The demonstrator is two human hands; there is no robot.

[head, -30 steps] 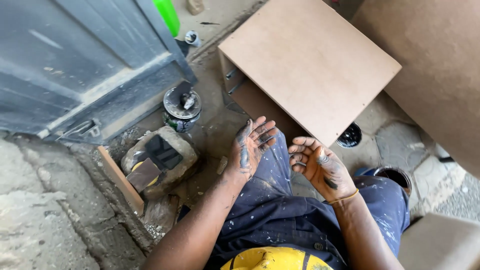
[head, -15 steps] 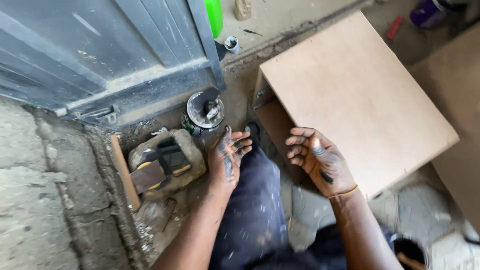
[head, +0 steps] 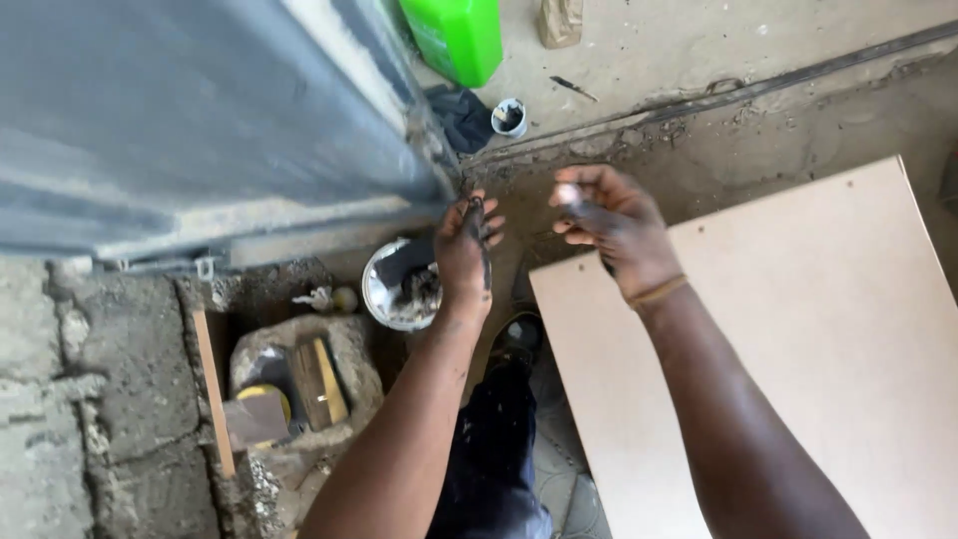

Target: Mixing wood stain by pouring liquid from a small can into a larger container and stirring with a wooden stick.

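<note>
I held my paint-smeared left hand [head: 467,255] loosely curled and empty over the open paint tin [head: 401,284] by the grey door [head: 200,120], right hand [head: 609,225] pinching something small I couldn't identify; best kept steady above the tin.

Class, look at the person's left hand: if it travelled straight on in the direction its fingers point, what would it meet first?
Probably the lower edge of the grey metal door; the left hand already looks close, though depth is unclear.
</note>
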